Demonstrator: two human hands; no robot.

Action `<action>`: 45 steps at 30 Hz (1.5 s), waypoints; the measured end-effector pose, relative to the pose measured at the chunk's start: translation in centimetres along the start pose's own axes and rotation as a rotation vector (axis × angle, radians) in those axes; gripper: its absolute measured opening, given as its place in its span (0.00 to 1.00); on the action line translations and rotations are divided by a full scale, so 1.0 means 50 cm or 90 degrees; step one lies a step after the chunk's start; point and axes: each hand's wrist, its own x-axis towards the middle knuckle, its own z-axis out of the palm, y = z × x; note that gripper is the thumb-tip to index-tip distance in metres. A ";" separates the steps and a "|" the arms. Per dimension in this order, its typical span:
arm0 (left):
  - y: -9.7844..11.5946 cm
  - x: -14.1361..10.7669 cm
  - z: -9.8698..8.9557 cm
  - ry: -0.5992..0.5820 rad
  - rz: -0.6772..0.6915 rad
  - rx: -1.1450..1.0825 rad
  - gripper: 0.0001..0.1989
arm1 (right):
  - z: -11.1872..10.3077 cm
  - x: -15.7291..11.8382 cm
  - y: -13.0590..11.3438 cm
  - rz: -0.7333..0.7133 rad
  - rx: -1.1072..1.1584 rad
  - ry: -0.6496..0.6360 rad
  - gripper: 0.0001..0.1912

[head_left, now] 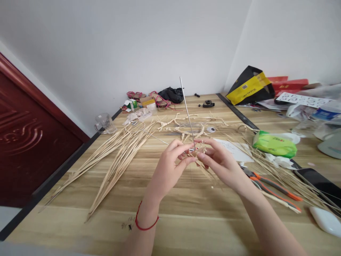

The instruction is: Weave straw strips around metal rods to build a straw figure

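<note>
My left hand point(173, 161), with a red string on its wrist, and my right hand point(220, 160) meet above the middle of the wooden table point(106, 199). Between their closed fingers is a small piece of woven rattan point(203, 147). A thin metal rod point(187, 110) rises upright from between the hands, and a small printed label point(191, 150) shows at its base. Another thin rod point(157, 138) slants away to the upper left. Which fingers press on the rod is hard to tell. Twisted rattan pieces point(198, 133) lie just behind the hands.
Long rattan bundles point(125, 156) lie at left near a glass mug point(105, 122). At right are orange-handled pliers point(277, 186), loose strands, a green tissue pack point(275, 143), a black phone point(317, 183) and a white mouse point(325, 221). A black and yellow bag point(250, 87) stands behind.
</note>
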 end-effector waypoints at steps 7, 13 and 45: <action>-0.008 0.000 0.008 -0.012 -0.015 -0.089 0.20 | -0.002 0.003 0.003 0.001 -0.009 0.010 0.18; -0.011 0.001 0.008 -0.014 -0.012 -0.093 0.21 | -0.018 0.002 -0.005 0.012 0.019 -0.048 0.25; 0.004 0.008 0.042 0.215 0.078 -0.184 0.13 | -0.041 0.009 0.012 -0.069 0.065 0.035 0.07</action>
